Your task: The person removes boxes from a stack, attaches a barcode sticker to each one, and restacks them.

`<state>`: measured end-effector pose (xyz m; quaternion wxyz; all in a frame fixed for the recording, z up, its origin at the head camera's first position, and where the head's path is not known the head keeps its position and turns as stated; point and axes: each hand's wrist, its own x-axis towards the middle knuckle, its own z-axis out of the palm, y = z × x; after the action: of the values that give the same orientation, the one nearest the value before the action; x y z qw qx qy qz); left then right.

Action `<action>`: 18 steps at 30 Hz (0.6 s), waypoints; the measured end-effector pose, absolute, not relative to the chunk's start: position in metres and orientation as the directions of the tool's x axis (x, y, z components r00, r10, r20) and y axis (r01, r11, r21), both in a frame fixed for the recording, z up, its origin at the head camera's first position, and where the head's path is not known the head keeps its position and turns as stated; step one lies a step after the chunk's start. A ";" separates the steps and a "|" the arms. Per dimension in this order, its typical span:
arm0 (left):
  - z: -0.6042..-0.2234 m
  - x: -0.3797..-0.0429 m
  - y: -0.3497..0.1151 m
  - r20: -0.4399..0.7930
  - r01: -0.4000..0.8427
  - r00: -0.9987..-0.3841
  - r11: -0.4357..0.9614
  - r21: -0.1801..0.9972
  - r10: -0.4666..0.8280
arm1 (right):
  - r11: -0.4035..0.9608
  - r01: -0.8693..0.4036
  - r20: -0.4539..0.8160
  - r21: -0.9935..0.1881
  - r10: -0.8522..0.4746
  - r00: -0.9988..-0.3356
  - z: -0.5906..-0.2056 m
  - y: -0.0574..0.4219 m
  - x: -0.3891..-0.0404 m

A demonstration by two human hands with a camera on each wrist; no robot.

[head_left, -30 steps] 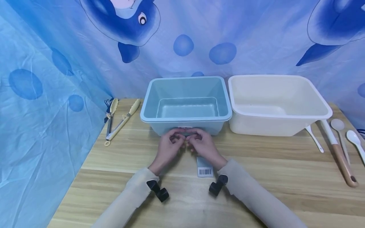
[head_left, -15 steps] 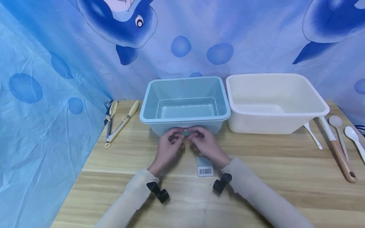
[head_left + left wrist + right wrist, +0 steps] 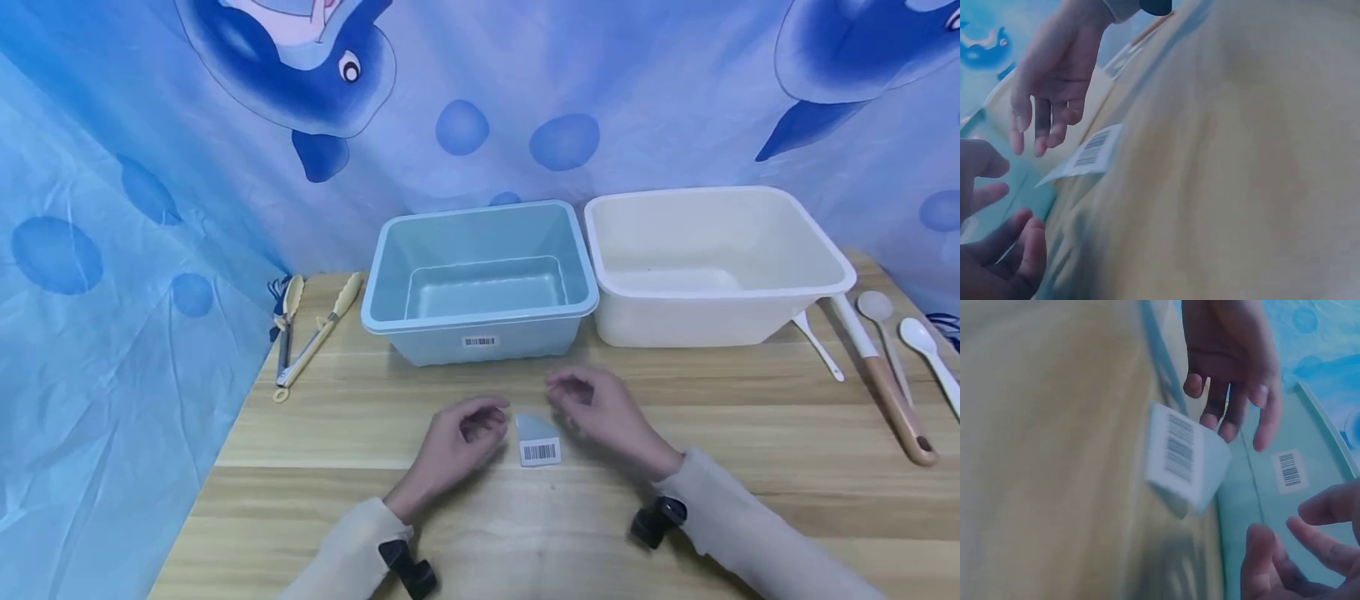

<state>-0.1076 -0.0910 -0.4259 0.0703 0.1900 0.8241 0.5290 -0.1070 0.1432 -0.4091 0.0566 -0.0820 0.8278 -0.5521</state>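
Note:
My left hand (image 3: 467, 431) hovers over the wooden table (image 3: 375, 517), just left of a small pale card with a barcode (image 3: 538, 440). Its fingers are loosely curled and hold nothing. My right hand (image 3: 594, 402) hovers just right of the card, relaxed and empty. The card lies flat between the two hands, touched by neither. In the left wrist view the card (image 3: 1088, 153) lies under the right hand (image 3: 1054, 81). The right wrist view shows the card (image 3: 1185, 456) below the left hand (image 3: 1235, 369). Behind them stands a light blue bin (image 3: 480, 321) with a barcode sticker on its front wall.
A white bin (image 3: 712, 321) stands right of the blue one. Yellow tongs (image 3: 318, 333) and a spoon (image 3: 287, 321) lie at the left edge. A wooden-handled spatula (image 3: 885, 392) and white spoons (image 3: 926, 354) lie at the right. A blue patterned sheet hangs behind and to the left.
Both hands have drawn back from the blue bin's front wall toward me and moved apart. The barcode sticker on the bin now shows.

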 end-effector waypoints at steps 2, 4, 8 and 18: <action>-0.429 -0.102 -0.089 0.077 0.252 -0.904 0.380 0.890 0.420 | 0.429 -0.103 0.017 -0.897 -0.200 -0.980 -0.411 0.147 -0.098; -0.430 -0.097 -0.087 0.074 0.264 -0.894 0.386 0.884 0.442 | 0.476 -0.136 0.043 -0.869 -0.201 -0.979 -0.414 0.150 -0.090; -0.431 -0.091 -0.081 0.070 0.283 -0.881 0.403 0.870 0.468 | 0.499 -0.146 0.046 -0.854 -0.208 -0.977 -0.419 0.149 -0.076; -0.431 -0.084 -0.073 0.043 0.259 -0.900 0.454 0.853 0.433 | 0.444 -0.056 -0.050 -0.894 -0.224 -0.973 -0.427 0.140 -0.067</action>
<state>-0.0840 -0.0729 -0.4312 0.0905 0.2040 0.8478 0.4810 -0.0675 0.1402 -0.4272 0.0807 -0.0829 0.8459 -0.5206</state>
